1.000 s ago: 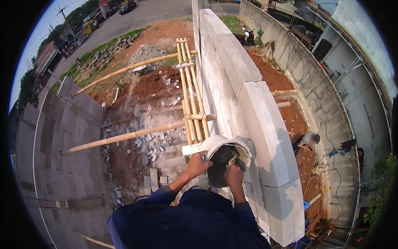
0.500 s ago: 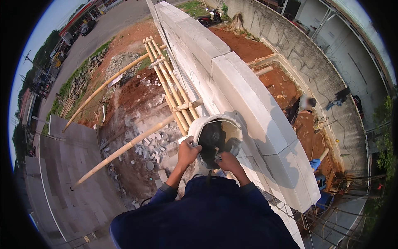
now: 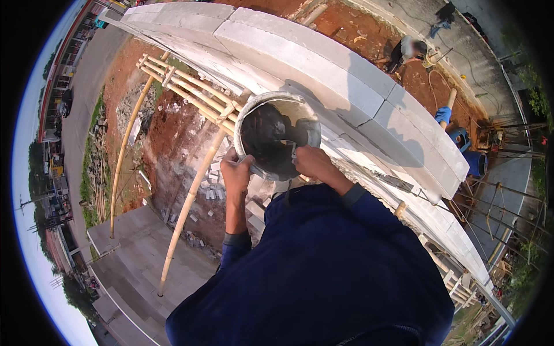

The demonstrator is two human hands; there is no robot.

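A round bucket (image 3: 310, 120), its rim crusted with pale dried mortar, is tilted so that I look into it, beside the left face of the light grey block wall (image 3: 311, 49). Dark grey wet-looking stuff (image 3: 258, 131) coats its inside. My left hand (image 3: 237, 171) is closed on the near left rim, thumb on top. At the near right rim my right hand (image 3: 316, 164) is closed too, fingers curled over the edge; a small pale bit shows by its fingertips. The bucket's underside, and what it rests on, are hidden.
Bamboo poles (image 3: 199, 101) lashed together stand left of the wall, with a long slanting pole (image 3: 187, 222) below. Broken blocks (image 3: 214, 187) lie on the ground far down. Right of the wall, another person (image 3: 407, 52) crouches on red soil, near blue drums (image 3: 476, 164) and rebar.
My view has swung round to the right. In the picture the bucket and both hands sit higher and further left, and the right hand is further right along the rim.
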